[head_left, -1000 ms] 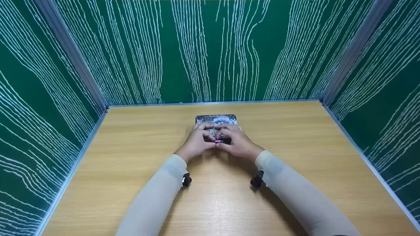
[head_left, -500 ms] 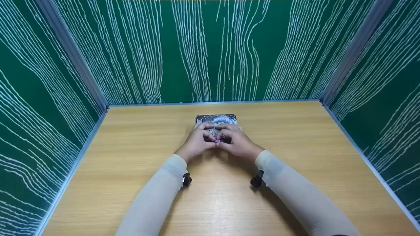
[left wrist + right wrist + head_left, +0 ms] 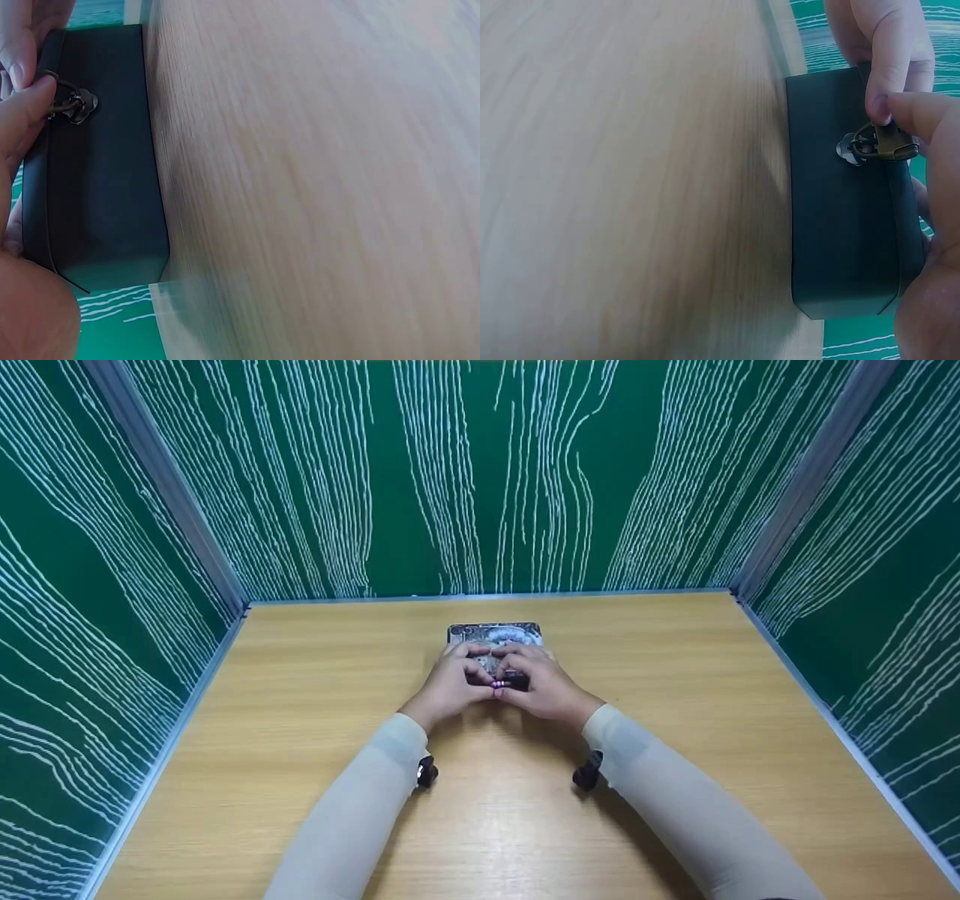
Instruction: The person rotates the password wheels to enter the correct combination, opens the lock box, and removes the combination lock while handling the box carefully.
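Note:
A small dark box [image 3: 840, 217] with a patterned, picture-printed lid [image 3: 517, 634] rests on the table, its plain front towards me. At the middle of its front edge is a bronze metal latch [image 3: 891, 144], whose wire loop lies around a small catch plate [image 3: 84, 109]. My left hand [image 3: 450, 686] pinches the latch at its left side, thumb tip against the metal, other fingers over the lid. From the right, my right hand [image 3: 544, 686] pinches it too, thumb beside the left thumb, fingers across the lid. The lid looks lowered onto the body; the hands hide part of the latch.
The wooden table [image 3: 495, 810] spreads around the box on all sides. Green panels with white wavy lines [image 3: 630, 457] stand at the back and both sides, joined by grey corner posts [image 3: 165, 480]. Small dark cameras [image 3: 427, 772] sit on both wrists.

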Available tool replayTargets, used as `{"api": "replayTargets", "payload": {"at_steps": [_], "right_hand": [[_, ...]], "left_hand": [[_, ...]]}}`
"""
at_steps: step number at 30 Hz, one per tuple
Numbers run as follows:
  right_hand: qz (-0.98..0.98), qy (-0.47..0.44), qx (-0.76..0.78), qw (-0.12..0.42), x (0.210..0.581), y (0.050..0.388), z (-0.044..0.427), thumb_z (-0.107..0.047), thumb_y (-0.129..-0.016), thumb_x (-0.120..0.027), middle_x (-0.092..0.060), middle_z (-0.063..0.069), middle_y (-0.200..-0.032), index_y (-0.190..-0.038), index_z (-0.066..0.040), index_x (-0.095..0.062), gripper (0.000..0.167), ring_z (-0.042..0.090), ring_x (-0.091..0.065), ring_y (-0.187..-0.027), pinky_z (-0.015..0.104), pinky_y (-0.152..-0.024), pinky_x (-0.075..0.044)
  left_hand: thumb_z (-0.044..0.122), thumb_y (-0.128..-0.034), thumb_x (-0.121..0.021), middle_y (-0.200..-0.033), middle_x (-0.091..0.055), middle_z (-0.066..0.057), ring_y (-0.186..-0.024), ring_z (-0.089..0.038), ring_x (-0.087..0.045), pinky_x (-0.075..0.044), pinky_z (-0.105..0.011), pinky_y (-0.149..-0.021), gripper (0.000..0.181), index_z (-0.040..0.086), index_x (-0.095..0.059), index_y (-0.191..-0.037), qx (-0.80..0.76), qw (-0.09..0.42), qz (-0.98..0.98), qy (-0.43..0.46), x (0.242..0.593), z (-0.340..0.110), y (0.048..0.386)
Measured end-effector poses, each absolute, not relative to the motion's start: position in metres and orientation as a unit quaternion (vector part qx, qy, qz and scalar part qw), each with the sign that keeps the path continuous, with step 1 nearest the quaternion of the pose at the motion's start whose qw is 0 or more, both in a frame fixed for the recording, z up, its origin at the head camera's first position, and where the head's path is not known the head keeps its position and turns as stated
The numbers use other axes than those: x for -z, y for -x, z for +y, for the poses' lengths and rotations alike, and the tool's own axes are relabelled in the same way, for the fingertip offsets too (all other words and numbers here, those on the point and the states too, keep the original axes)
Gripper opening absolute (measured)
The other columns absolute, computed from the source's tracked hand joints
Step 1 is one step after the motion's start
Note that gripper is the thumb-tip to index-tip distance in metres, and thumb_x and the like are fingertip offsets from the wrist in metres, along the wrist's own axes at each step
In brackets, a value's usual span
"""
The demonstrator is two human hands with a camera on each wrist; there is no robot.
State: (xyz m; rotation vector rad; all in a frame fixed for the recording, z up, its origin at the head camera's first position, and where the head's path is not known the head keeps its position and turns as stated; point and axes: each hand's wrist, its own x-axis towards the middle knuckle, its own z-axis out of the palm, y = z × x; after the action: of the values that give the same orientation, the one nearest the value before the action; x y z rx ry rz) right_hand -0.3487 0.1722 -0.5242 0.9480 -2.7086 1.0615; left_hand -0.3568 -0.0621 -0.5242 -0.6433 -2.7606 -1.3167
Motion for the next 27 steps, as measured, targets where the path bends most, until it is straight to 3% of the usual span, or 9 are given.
{"api": "replayTargets", "payload": {"at_steps": [18,27], "right_hand": [[-0.881,-0.321,-0.344,0.055,0.5251,0.3500,0.1719,-0.028,-0.104,-0.084,-0.062,0.010,-0.165,-0.108,-0.018,-0.075,0.014,0.046,-0.049,-0.159,0.071,-0.135,-0.025],[-0.885,-0.311,-0.343,0.044,0.5260,0.3507,0.1726,-0.032,-0.104,-0.084,-0.061,0.009,-0.167,-0.111,-0.018,-0.075,0.018,0.044,-0.047,-0.161,0.068,-0.138,-0.022]], "left_hand": [[0.027,-0.0893,-0.100,-0.161,-0.066,-0.002,-0.161,-0.032,-0.046,-0.026,-0.051,-0.142,0.016,0.014,-0.089,-0.090,0.424,0.018,-0.879,0.218,0.5257,-0.0630,0.3582],[0.025,-0.0895,-0.100,-0.161,-0.065,0.000,-0.162,-0.031,-0.045,-0.025,-0.051,-0.142,0.014,0.015,-0.089,-0.092,0.421,0.014,-0.882,0.211,0.5256,-0.0620,0.3583]]}}
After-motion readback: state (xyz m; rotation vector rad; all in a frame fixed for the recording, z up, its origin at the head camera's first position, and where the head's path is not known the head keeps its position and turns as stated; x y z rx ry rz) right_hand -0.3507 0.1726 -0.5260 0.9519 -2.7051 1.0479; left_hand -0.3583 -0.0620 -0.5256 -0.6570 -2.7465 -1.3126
